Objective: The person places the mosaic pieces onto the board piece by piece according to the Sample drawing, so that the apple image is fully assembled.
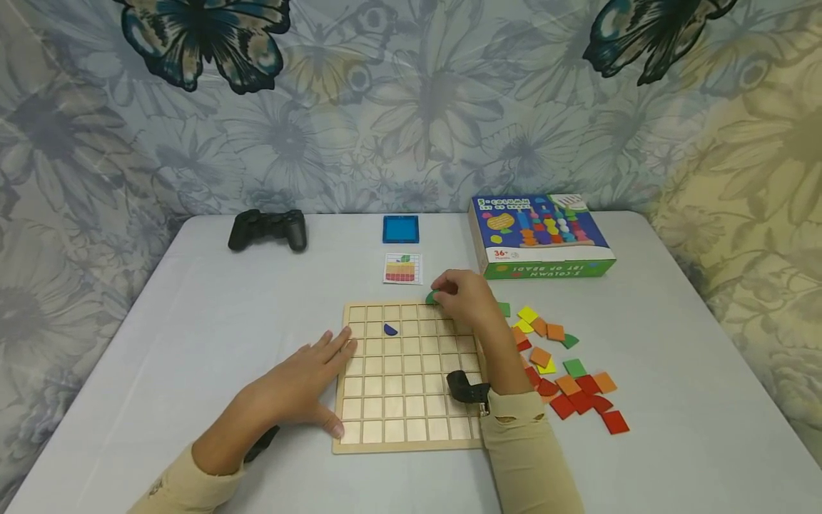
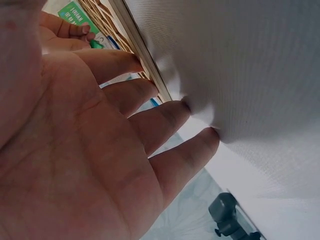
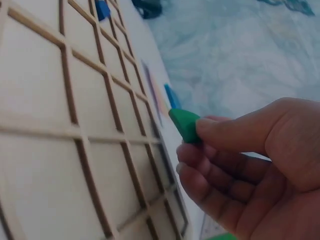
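A wooden grid board [image 1: 394, 385] lies flat on the table. In one of its upper cells rests a dark blue rounded tile [image 1: 390, 330]. My right hand [image 1: 464, 294] pinches a green leaf-shaped tile [image 3: 185, 124] between thumb and fingers, over the board's far edge. My left hand [image 1: 298, 385] lies along the board's left side, its fingers spread and fairly straight, fingertips at the frame. In the left wrist view those fingers [image 2: 172, 162] touch the white cloth and the board's edge.
Several red, orange, yellow and green tiles [image 1: 587, 384] lie scattered right of the board. Beyond it are a small pattern card [image 1: 403, 269] and a blue square tray [image 1: 401, 220]. A game controller [image 1: 267, 230] sits back left, a bead-game box [image 1: 542, 235] back right.
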